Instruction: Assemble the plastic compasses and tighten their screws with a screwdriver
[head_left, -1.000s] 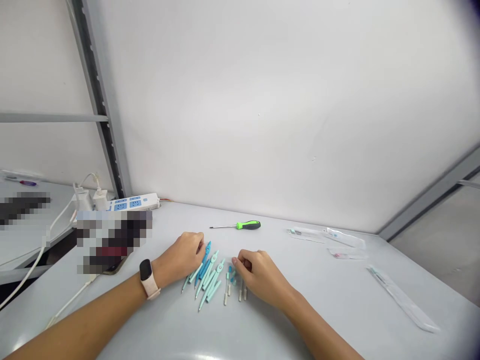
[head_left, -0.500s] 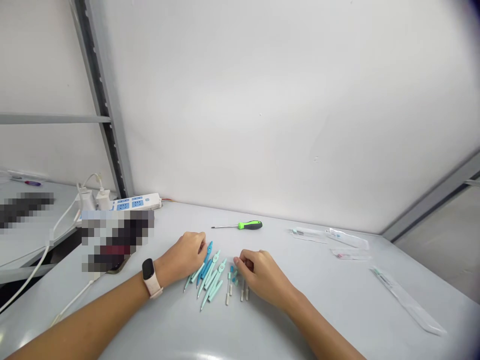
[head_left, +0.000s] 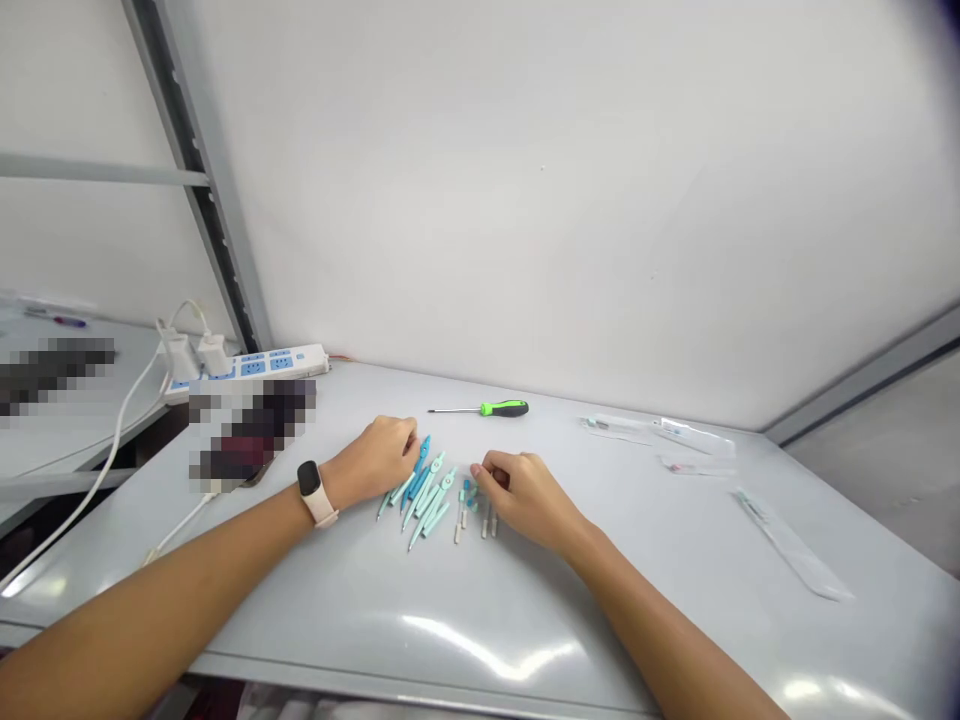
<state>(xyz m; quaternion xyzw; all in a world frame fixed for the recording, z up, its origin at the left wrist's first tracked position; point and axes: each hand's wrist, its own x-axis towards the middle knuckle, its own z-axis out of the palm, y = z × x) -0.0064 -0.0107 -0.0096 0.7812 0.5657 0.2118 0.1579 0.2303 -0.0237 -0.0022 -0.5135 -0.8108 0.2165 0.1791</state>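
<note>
Several drawing compasses, mint green and blue, lie side by side in a loose pile on the grey table. My left hand rests at the pile's upper left, its fingers curled in beside a blue compass. Whatever they may hold is hidden. To the right of the compasses are several small tubes with pale ends and mint or blue caps. My right hand lies next to them and partly covers them. Its fingers are bent, with thumb and forefinger close together; I cannot see anything between them.
A green and black screwdriver lies behind the hands. Several clear plastic sleeves are at the right. On the left stand a power strip with plugs and a blurred phone-like object on a white cable. A white wall rises behind.
The view has tipped downward, so the table's front edge now shows and everything sits higher in the picture. Both hands keep their places beside the compasses and tubes.
</note>
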